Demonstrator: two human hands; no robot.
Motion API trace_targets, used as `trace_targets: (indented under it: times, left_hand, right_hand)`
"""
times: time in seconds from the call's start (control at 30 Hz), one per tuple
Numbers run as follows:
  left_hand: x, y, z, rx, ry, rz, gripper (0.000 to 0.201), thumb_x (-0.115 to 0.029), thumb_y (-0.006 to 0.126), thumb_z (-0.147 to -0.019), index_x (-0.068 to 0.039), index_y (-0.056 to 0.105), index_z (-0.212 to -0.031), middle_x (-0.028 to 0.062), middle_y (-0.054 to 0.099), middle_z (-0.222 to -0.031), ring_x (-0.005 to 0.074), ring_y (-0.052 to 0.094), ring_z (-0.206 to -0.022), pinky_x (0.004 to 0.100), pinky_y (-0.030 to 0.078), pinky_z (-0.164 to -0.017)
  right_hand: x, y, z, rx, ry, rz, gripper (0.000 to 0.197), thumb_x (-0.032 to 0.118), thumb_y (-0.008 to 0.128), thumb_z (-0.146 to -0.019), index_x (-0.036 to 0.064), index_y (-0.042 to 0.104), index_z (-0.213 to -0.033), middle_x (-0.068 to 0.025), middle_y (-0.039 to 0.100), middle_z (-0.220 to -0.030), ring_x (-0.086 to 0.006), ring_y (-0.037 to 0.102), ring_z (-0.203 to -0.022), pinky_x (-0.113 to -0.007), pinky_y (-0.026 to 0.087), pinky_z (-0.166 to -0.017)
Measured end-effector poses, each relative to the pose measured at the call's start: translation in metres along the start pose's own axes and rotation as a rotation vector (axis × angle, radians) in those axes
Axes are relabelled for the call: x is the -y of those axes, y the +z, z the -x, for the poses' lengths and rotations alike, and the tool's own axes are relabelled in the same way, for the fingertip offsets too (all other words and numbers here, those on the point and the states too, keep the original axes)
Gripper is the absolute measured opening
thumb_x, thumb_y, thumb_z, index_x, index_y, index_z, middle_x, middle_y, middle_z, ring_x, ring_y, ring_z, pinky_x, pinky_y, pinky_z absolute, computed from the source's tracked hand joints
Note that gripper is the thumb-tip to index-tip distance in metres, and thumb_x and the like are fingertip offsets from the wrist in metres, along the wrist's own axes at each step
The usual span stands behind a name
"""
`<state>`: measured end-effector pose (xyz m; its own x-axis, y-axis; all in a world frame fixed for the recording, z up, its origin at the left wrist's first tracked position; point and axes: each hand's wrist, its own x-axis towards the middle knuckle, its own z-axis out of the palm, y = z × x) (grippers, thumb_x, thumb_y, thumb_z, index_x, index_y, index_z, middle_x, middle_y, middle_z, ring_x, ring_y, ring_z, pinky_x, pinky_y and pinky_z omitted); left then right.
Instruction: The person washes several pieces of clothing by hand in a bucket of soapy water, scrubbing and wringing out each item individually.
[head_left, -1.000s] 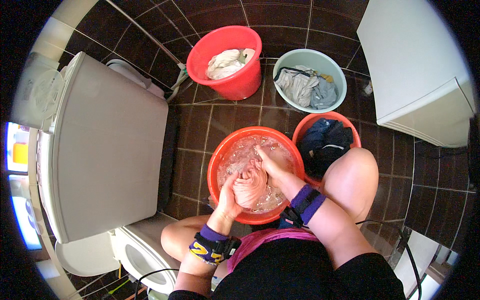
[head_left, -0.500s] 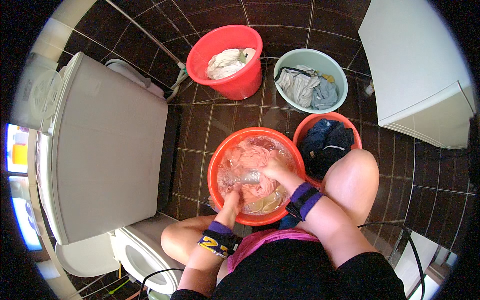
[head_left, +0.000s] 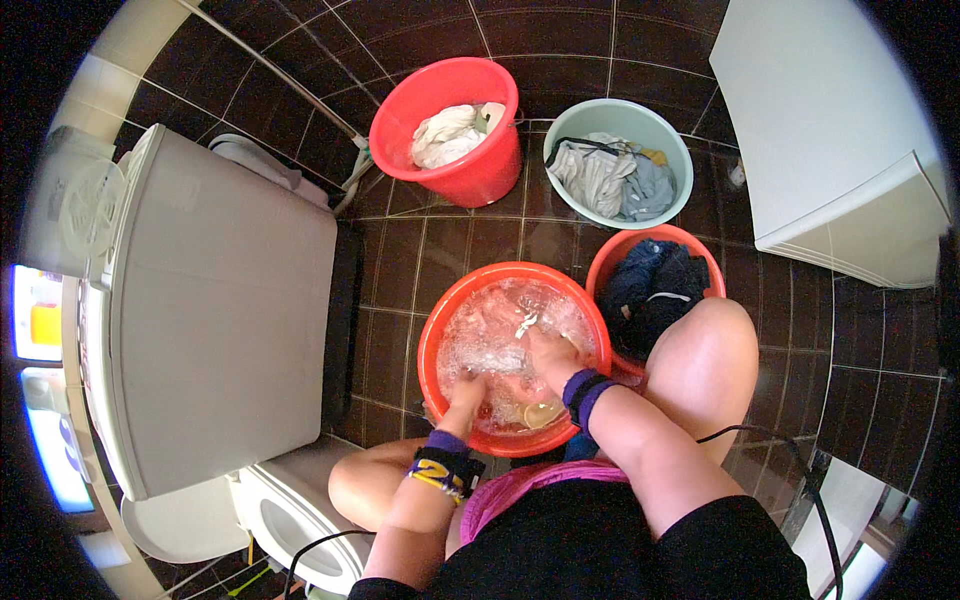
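An orange-red basin (head_left: 431, 350) of sudsy water stands between my knees. Pink cloth (head_left: 490, 312) lies mostly under the water, blurred by foam and ripples. My left hand (head_left: 465, 388) is in the basin's near left part, its fingers curled at the cloth and partly hidden by the water. On the right side, my right hand (head_left: 552, 356) reaches down into the suds, closed on the pink cloth, fingertips submerged. A small white strip (head_left: 526, 324) shows beside it. Close to the basin's near rim lies a yellowish piece (head_left: 542, 414), its kind unclear.
Behind stand a red bucket (head_left: 489, 165) with white laundry and a pale green basin (head_left: 681, 170) with grey and white clothes. Another orange basin (head_left: 602, 262) with dark clothes touches my basin's right side. A grey-white appliance (head_left: 220, 310) stands left, a white cabinet (head_left: 825, 130) right.
The bunched pink cloth has gone down under the water, with more foam and splashing over it. Both hands have moved slightly lower into the basin. A white strip has come into sight.
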<state>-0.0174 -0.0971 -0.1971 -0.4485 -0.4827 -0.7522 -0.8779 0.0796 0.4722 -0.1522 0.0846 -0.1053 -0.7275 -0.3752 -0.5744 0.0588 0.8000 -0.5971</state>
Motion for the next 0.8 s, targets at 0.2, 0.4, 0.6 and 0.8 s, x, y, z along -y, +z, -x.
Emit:
trace_targets:
  times: [0.2, 0.4, 0.6, 0.8]
  left_hand:
    - [-0.07, -0.028, 0.09, 0.014, 0.481, -0.568, 0.113, -0.035, 0.084, -0.056, -0.011, 0.019, -0.146, 0.0289, 0.009, -0.144, 0.0453, 0.011, -0.135, 0.0411, 0.019, -0.112]
    - [-0.064, -0.028, 0.076, -0.041, 1.263, -0.48, 0.076, -0.025, 0.081, -0.065, -0.005, 0.045, -0.129, 0.0193, 0.048, -0.129, 0.0267, 0.043, -0.122, 0.0371, 0.03, -0.106]
    - [-0.097, -0.044, 0.096, 0.099, 0.969, 0.028, 0.064, -0.02, 0.078, -0.069, -0.001, 0.048, -0.122, 0.0161, 0.056, -0.12, 0.0226, 0.053, -0.111, 0.0334, 0.039, -0.098]
    - [-0.137, -0.085, 0.128, 0.32, 0.726, 0.12, 0.065, -0.011, 0.077, -0.067, 0.003, 0.045, -0.122, 0.0114, 0.058, -0.117, 0.018, 0.057, -0.105, 0.0285, 0.045, -0.09]
  right_hand:
    - [0.016, -0.015, -0.026, 0.325, -0.318, 0.034, 0.04, 0.031, 0.056, -0.083, -0.006, 0.063, -0.098, -0.024, 0.065, -0.093, -0.0313, 0.064, -0.085, -0.041, 0.051, -0.072]
    - [0.091, -0.077, 0.044, 0.603, -0.037, -0.743, 0.036, 0.031, 0.054, -0.089, -0.002, 0.063, -0.101, -0.0106, 0.066, -0.094, -0.0195, 0.061, -0.084, -0.035, 0.05, -0.072]
    - [0.086, -0.123, 0.052, 0.738, -0.373, -0.741, 0.038, 0.028, 0.058, -0.09, -0.0012, 0.058, -0.114, -0.0081, 0.063, -0.106, -0.014, 0.058, -0.098, -0.028, 0.047, -0.085]
    - [0.049, -0.144, 0.033, 0.511, -0.46, -0.219, 0.053, 0.037, 0.067, -0.084, -0.0024, 0.052, -0.116, -0.0123, 0.06, -0.112, -0.0159, 0.056, -0.103, -0.029, 0.045, -0.089]
